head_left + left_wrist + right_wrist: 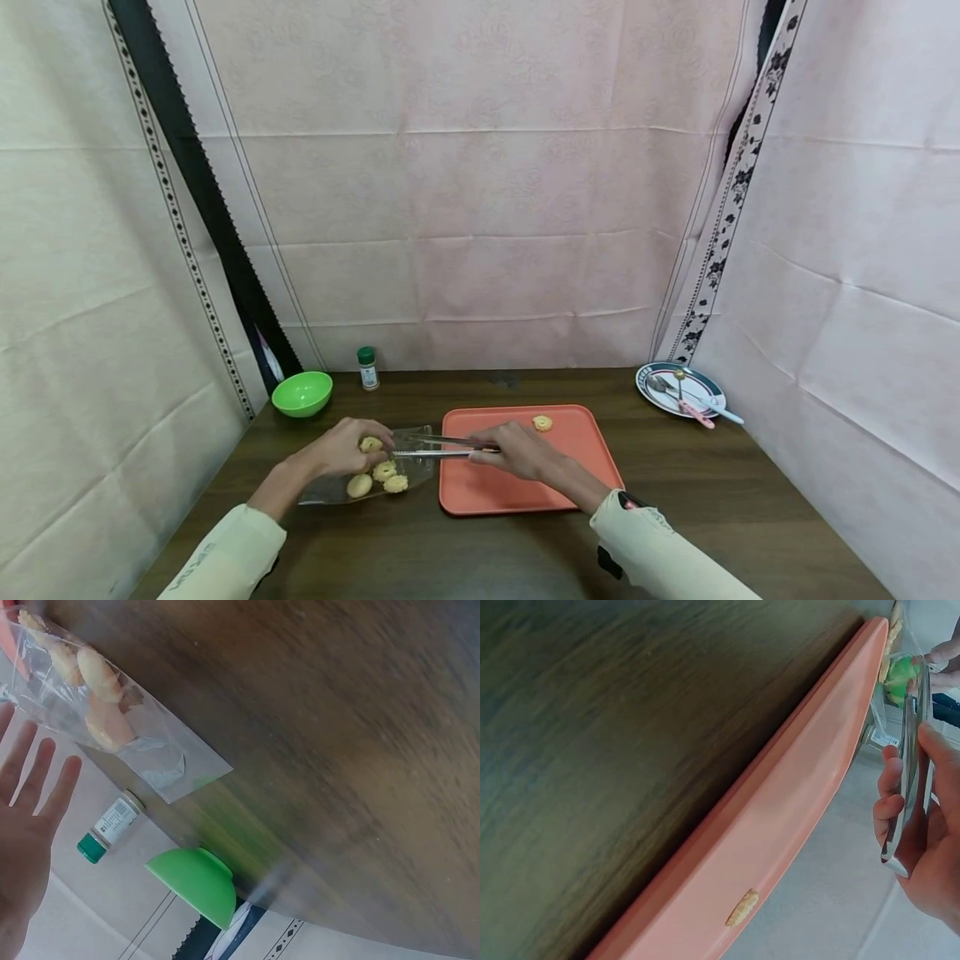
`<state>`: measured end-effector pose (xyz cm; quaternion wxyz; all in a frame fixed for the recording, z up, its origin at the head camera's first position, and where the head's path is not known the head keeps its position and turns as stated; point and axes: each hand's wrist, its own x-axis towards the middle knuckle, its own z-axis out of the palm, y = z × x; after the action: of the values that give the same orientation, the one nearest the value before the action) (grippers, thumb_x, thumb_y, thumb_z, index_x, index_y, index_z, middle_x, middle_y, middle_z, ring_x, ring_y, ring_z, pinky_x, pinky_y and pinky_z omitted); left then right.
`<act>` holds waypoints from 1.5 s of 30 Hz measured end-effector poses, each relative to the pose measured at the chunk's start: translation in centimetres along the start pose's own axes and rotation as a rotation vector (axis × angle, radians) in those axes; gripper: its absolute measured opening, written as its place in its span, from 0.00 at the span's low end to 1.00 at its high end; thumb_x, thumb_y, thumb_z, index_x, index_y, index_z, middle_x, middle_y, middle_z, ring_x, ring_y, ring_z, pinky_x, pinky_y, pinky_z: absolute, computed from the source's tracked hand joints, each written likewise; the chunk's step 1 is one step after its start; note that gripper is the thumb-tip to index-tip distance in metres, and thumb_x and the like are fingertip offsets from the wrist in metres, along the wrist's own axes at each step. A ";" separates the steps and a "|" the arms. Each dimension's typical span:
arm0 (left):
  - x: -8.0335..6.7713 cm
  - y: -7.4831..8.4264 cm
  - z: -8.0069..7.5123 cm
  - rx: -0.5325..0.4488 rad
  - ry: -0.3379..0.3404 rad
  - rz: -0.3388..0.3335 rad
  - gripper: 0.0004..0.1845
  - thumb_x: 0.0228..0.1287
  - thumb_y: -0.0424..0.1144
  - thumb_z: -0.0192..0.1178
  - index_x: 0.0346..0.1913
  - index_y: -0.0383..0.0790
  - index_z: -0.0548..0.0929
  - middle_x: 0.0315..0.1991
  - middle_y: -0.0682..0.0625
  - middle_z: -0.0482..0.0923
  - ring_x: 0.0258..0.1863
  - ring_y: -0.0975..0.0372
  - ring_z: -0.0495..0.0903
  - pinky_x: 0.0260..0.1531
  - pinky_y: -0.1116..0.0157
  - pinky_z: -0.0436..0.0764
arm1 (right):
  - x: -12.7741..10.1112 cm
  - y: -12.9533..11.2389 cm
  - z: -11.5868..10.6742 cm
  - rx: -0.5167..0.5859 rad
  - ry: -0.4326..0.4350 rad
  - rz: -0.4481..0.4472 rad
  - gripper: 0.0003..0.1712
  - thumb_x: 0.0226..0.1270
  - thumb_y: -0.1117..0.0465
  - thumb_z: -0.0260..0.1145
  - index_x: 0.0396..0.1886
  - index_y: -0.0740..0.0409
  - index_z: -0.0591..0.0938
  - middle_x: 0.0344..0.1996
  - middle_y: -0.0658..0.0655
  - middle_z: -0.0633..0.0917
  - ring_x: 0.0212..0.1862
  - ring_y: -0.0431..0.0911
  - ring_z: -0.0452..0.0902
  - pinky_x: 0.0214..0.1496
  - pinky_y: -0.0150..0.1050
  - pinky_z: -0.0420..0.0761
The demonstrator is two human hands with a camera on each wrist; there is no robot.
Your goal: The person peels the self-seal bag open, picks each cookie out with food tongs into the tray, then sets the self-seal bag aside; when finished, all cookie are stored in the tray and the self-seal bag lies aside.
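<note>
My left hand [351, 450] pinches the mouth edge of a clear plastic bag [330, 490] with thumb and forefinger; its other fingers are stretched out in the left wrist view. Several pale yellow cookies [385, 472] lie in the bag. My right hand [517, 450] grips metal tongs [442, 454], fingers on one side and thumb on the other in the right wrist view. The tong tips reach left to the bag's mouth, beside my left fingertips. Under the right hand is a salmon-pink tray [517, 496], with one cookie [542, 423] near its far edge.
Behind the bag stand a green bowl [302, 394] and a small green-capped bottle [367, 368]. At the back right, a rimmed plate [652, 396] carries cutlery [697, 412] whose handles overhang its edge. White cloth [487, 208] hangs around the wooden table [375, 550].
</note>
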<state>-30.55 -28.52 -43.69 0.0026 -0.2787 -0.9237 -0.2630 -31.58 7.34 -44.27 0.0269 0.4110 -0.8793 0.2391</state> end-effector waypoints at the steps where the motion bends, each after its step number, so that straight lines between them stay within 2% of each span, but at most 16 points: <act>1: 0.0 0.0 0.1 0.009 0.002 -0.001 0.08 0.71 0.42 0.66 0.48 0.47 0.91 0.60 0.41 0.83 0.59 0.44 0.81 0.54 0.43 0.82 | 0.0 0.0 0.0 -0.004 0.001 -0.001 0.22 0.78 0.46 0.63 0.64 0.48 0.85 0.49 0.46 0.90 0.19 0.30 0.68 0.25 0.28 0.68; 4: 0.1 0.0 0.2 0.029 0.010 0.004 0.07 0.71 0.44 0.69 0.44 0.47 0.91 0.59 0.41 0.83 0.60 0.43 0.81 0.55 0.42 0.81 | 0.0 -0.1 0.0 -0.009 0.002 -0.006 0.23 0.78 0.45 0.63 0.65 0.48 0.84 0.49 0.45 0.90 0.21 0.30 0.71 0.27 0.28 0.70; 10: 0.2 -0.2 -0.1 0.065 0.018 0.021 0.03 0.68 0.40 0.71 0.36 0.50 0.92 0.56 0.42 0.85 0.56 0.45 0.84 0.51 0.47 0.84 | -0.1 -0.1 -0.3 0.013 -0.014 0.001 0.23 0.78 0.47 0.64 0.66 0.51 0.84 0.51 0.51 0.90 0.23 0.30 0.73 0.29 0.28 0.72; 13: 0.2 0.0 -0.3 0.084 0.019 0.031 0.02 0.68 0.40 0.71 0.36 0.49 0.92 0.55 0.43 0.86 0.56 0.45 0.84 0.52 0.48 0.84 | -0.2 0.0 -0.7 0.026 -0.039 0.001 0.23 0.77 0.50 0.66 0.66 0.53 0.83 0.52 0.54 0.90 0.27 0.30 0.77 0.31 0.28 0.75; 16: 0.2 0.0 -0.5 0.102 0.022 0.043 0.02 0.68 0.41 0.71 0.36 0.49 0.92 0.54 0.44 0.86 0.56 0.44 0.84 0.52 0.47 0.84 | -0.4 0.2 -1.2 0.015 -0.066 -0.008 0.22 0.77 0.52 0.67 0.65 0.53 0.84 0.49 0.51 0.90 0.34 0.31 0.81 0.34 0.29 0.79; 21: 0.3 -0.2 -0.7 0.122 0.032 0.049 0.03 0.68 0.41 0.71 0.35 0.50 0.92 0.54 0.45 0.86 0.56 0.45 0.84 0.54 0.46 0.83 | -0.6 0.5 -1.3 -0.032 -0.102 -0.037 0.21 0.77 0.49 0.66 0.64 0.50 0.84 0.46 0.44 0.89 0.40 0.30 0.82 0.40 0.29 0.82; 31: 0.3 -0.4 -0.4 0.052 0.002 0.087 0.03 0.70 0.38 0.69 0.37 0.46 0.91 0.54 0.39 0.85 0.54 0.44 0.85 0.51 0.45 0.84 | -0.5 0.3 -0.2 -0.055 -0.126 -0.016 0.23 0.76 0.44 0.66 0.64 0.48 0.85 0.46 0.42 0.89 0.44 0.31 0.83 0.44 0.31 0.83; 37: 0.4 -0.5 -0.2 0.051 -0.002 0.107 0.04 0.70 0.37 0.69 0.39 0.42 0.91 0.53 0.38 0.86 0.53 0.44 0.85 0.50 0.47 0.85 | -0.6 0.2 -0.3 -0.021 -0.142 -0.011 0.24 0.75 0.45 0.67 0.65 0.47 0.84 0.49 0.45 0.90 0.45 0.32 0.84 0.44 0.31 0.83; 45: 0.5 -0.6 -0.1 0.060 -0.009 0.070 0.03 0.69 0.36 0.70 0.40 0.43 0.92 0.52 0.42 0.86 0.53 0.47 0.85 0.50 0.47 0.85 | -0.4 0.5 0.2 -0.042 -0.153 -0.101 0.22 0.76 0.48 0.67 0.65 0.49 0.85 0.52 0.49 0.89 0.45 0.31 0.83 0.44 0.29 0.82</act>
<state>-31.30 -28.76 -43.84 0.0162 -0.3116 -0.9209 -0.2335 -31.66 7.82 -44.75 -0.0198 0.4713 -0.8617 0.1869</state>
